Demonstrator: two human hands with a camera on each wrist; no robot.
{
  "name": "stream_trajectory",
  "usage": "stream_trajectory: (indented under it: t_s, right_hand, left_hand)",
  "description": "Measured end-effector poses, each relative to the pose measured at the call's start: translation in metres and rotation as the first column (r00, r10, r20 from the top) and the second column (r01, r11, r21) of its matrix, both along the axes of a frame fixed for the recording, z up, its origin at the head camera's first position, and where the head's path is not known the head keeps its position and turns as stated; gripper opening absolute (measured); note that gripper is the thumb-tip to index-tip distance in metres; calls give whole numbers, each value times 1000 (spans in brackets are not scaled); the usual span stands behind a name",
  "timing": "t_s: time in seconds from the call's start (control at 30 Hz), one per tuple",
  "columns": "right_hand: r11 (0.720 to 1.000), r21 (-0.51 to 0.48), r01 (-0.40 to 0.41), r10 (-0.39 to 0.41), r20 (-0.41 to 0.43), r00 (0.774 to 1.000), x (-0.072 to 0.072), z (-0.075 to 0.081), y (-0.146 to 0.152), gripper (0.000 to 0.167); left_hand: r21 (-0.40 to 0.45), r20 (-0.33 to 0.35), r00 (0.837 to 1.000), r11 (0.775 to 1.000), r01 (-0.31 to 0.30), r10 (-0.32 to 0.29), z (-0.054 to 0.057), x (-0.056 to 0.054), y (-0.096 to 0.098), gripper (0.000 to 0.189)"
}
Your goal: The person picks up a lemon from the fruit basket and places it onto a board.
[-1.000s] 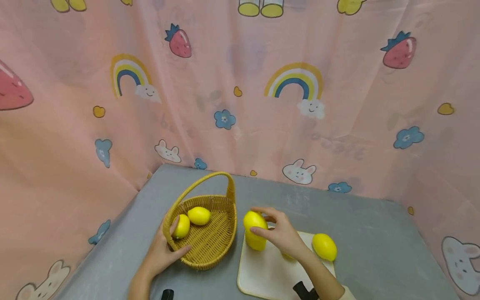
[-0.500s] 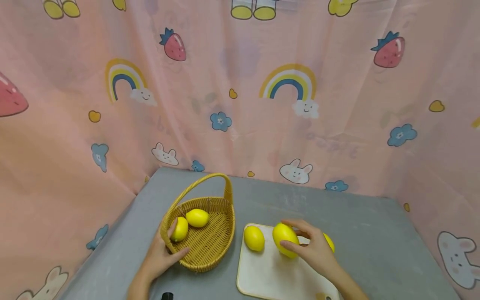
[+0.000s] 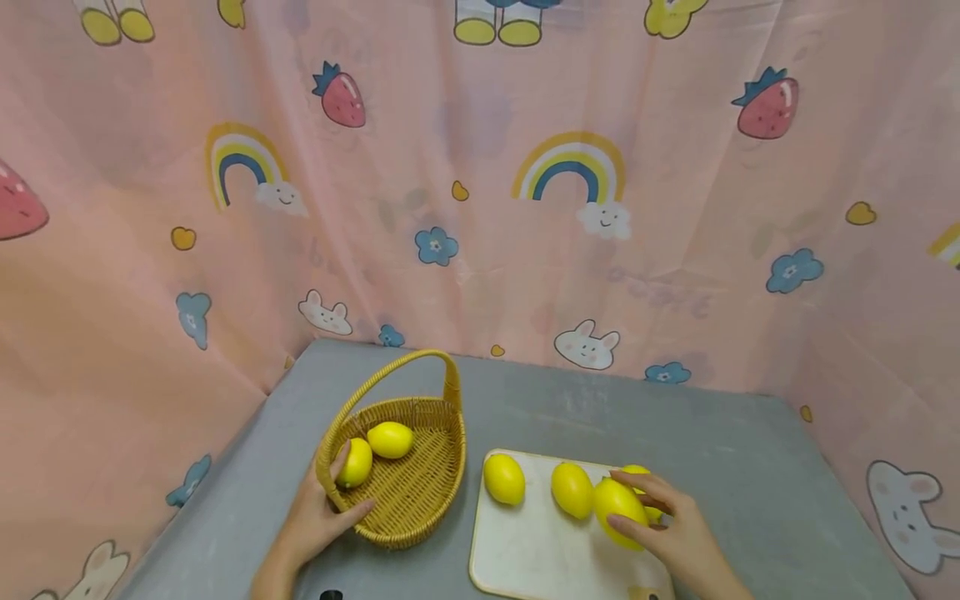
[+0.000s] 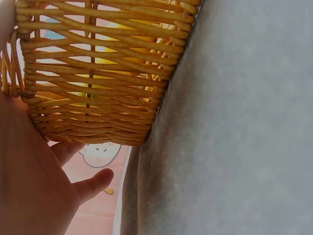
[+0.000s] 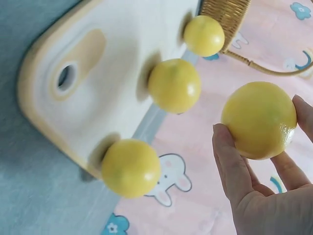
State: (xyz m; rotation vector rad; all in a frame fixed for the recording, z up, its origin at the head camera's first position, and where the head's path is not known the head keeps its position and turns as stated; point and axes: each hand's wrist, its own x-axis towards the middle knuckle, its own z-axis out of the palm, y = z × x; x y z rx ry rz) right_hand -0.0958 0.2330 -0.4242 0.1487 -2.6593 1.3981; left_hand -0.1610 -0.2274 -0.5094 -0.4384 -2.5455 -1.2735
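A yellow wicker basket (image 3: 416,496) with an arched handle stands on the grey table, two lemons (image 3: 390,440) inside it at the left. My left hand (image 3: 311,517) grips its near left side, thumb over the rim; the left wrist view shows the woven wall (image 4: 105,73) beside the palm. My right hand (image 3: 681,525) holds a lemon (image 3: 617,511) between thumb and fingertips, raised over the white cutting board (image 3: 525,546). In the right wrist view three other lemons rest along the board's far edge: the left (image 5: 204,35), middle (image 5: 174,85) and right (image 5: 130,168) ones. The held lemon partly hides the right one from the head camera.
A pink curtain (image 3: 495,275) printed with rainbows and rabbits hangs behind and beside the grey table (image 3: 720,442). The board's handle hole (image 5: 66,77) is at its near right corner. A small black object (image 3: 331,595) shows at the bottom edge.
My right hand has carried the lemon rightward from above the left lemon, past the middle one, to in front of the right one. The left hand keeps its grip on the basket.
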Motion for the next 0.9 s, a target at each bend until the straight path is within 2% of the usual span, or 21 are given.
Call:
stream_trajectory:
  t_s: [0.07, 0.17, 0.27, 0.5, 0.73, 0.9]
  right_hand:
    - [1000, -13, 12, -11, 83, 996, 1, -1, 6, 50]
    - [999, -37, 34, -25, 222, 975, 4, -5, 15, 55]
    - [999, -25, 43, -34, 298, 954, 6, -11, 22, 58]
    - [995, 99, 9, -40, 317, 948, 8, -29, 36, 57]
    - [989, 143, -29, -21, 338, 941, 5, -42, 42, 56]
    - [985, 170, -20, -43, 354, 934, 5, -47, 41, 59]
  left_hand:
    - [1, 6, 1000, 1000, -3, 3, 0, 0, 0, 93]
    - [4, 14, 1000, 1000, -3, 3, -1, 1, 1, 94]
    - [10, 15, 1000, 1000, -8, 7, 0, 1, 1, 93]
    - [16, 16, 1000, 1000, -6, 5, 1, 1, 0, 93]
    - [33, -7, 1000, 999, 3, -3, 1, 0, 0, 92]
    - [28, -3, 1000, 1000, 2, -2, 0, 0, 0, 93]
